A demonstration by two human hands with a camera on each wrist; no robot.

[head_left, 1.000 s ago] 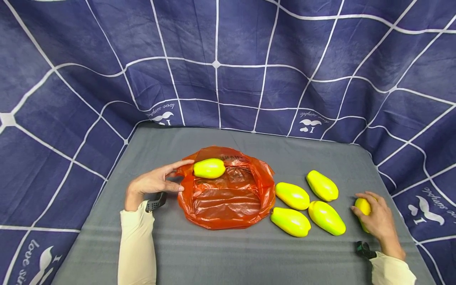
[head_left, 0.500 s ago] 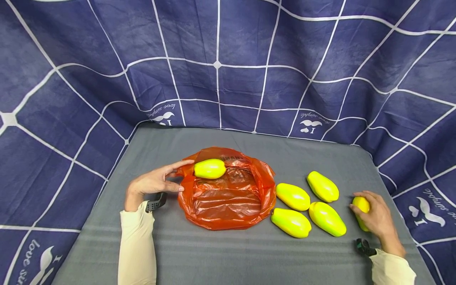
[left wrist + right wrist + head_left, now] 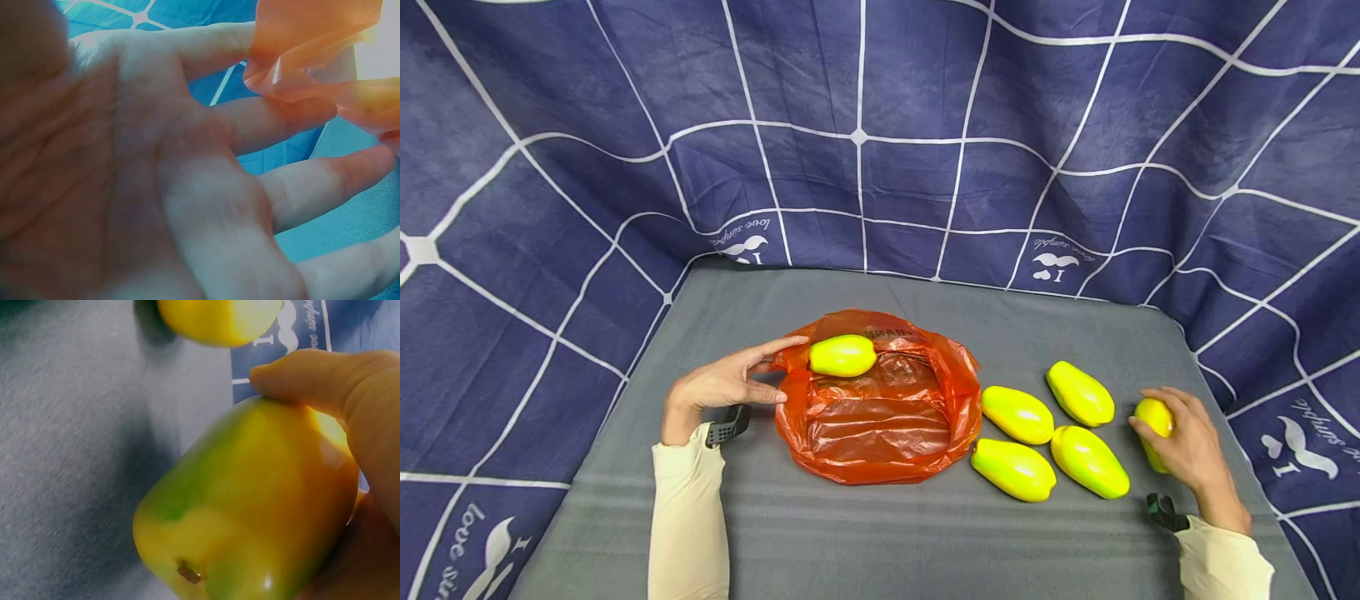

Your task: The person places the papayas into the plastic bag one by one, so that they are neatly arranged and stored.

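My right hand (image 3: 1191,442) grips a yellow-green papaya (image 3: 237,500) at the right of the table, fingers and thumb curled round its sides. Its stem end faces the right wrist camera. An orange-red plastic bag (image 3: 880,462) lies with its mouth spread wide in the middle of the table. Another papaya (image 3: 842,356) rests at the upper left of that mouth. At the bag's left rim my left hand (image 3: 722,385) reaches in with fingers extended and spread. In the left wrist view the fingers (image 3: 294,122) lie against the thin plastic film (image 3: 312,50).
Several papayas lie in a loose group between the bag and my right hand, among them a papaya (image 3: 1080,393) at the back and a papaya (image 3: 1013,470) in front. A blue checked cloth (image 3: 895,183) hangs around the grey table (image 3: 865,542).
My right hand has moved slightly left and away from me with the papaya in its grip. The left hand and the bag have stayed in place.
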